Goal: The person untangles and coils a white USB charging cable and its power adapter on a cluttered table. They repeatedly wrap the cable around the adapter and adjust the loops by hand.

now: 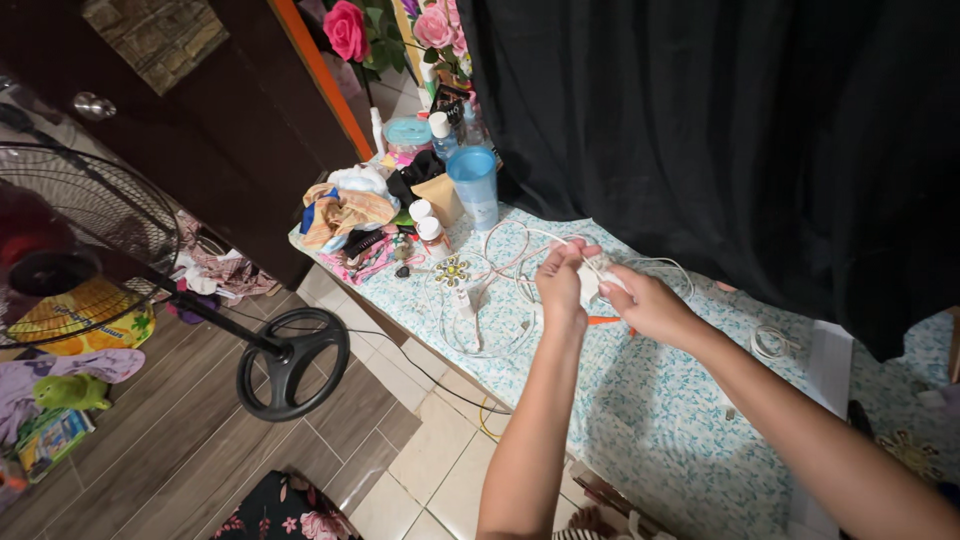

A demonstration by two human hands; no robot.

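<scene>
Both my hands are raised over a table covered with a blue floral cloth (640, 400). My left hand (560, 282) and my right hand (645, 303) meet on a small white charger block (592, 280) and pinch its thin white cable between the fingers. The white cable (480, 300) trails off in loose loops across the cloth to the left of my hands. An orange object (603, 320) lies on the cloth just under my right hand, mostly hidden.
A blue cup (473, 180), small white-capped bottles (432, 232), crumpled cloths (345, 212) and pink artificial roses (346, 30) crowd the table's far left. A black curtain (720, 130) hangs behind. A standing fan (90, 240) with a round base (293, 362) stands on the floor at left.
</scene>
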